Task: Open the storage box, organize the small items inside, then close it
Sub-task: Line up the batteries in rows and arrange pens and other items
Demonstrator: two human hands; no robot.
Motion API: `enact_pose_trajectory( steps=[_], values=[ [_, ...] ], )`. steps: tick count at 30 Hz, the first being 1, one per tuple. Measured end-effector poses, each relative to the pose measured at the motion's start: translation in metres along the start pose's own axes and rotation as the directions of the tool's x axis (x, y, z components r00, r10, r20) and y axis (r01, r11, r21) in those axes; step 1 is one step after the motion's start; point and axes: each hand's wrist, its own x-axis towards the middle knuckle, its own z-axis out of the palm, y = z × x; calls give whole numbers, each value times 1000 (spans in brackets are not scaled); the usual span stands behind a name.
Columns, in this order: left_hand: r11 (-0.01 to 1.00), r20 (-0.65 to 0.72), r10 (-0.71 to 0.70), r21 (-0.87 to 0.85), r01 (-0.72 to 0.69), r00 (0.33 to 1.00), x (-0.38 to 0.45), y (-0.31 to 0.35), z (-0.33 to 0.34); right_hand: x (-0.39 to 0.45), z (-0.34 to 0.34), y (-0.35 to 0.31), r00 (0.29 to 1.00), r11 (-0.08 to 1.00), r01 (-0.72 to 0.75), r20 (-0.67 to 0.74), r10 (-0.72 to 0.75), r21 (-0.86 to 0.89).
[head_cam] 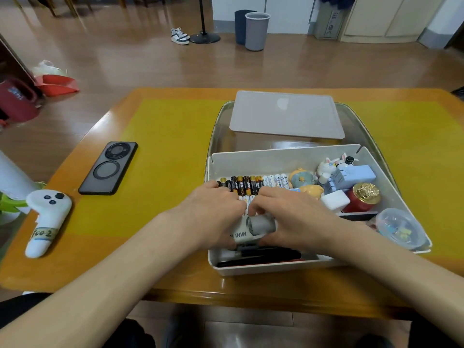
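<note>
Box: your white storage box (411, 197) sits open on the table (163, 136), lid (286, 114) behind it.
Left hand (213, 209): your fingers curl onto the grey roll (261, 226).
Right hand (296, 217): fingers curled, gripping the same roll.
Batteries (251, 183): rowed just beyond your knuckles.

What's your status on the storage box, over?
Both hands, left hand and right hand, in the open storage box, gripping a grey roll. Batteries lined up. Lid off, behind. Nothing blocking.

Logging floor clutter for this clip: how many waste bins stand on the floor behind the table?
2. A light grey bin stands in front, a dark blue bin directly behind it on its left, touching or nearly so. None other shows.
</note>
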Motion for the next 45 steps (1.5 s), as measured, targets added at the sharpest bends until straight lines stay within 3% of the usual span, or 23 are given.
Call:
enact_pose_trajectory(
  steps=[4,8,16,24,33,38,40,45],
  values=[
    [1000,36,-5,19,4,999,-2,0,-1,0,6,-1,999,999,-11,54,8,41],
    [995,24,-47,88,45,999,-2,2,0,-2,-5,2,1000,994,-24,3,24,106],
    [990,41,-57,134,51,998,-2,4,-2,-21,-29,25,996,996,-83,-36,84,22],
    [996,-53,-37,-83,33,998,13,12,-1,-36,-39,37,984,988,-153,-88,153,12],
    [995,-66,-23,-101,16,998,27,14,-6,-85,-79,72,939,954,-277,-180,294,113],
    [933,-206,7,-352,-81,979,40,45,-27,-117,-87,82,927,926,-366,-50,372,95],
    [903,-203,29,-415,-113,979,49,62,-30,-128,-85,82,913,911,-408,35,406,53],
    [900,-169,106,-403,-167,980,74,92,-29,-146,-80,85,906,913,-407,131,403,9]
  ],
)
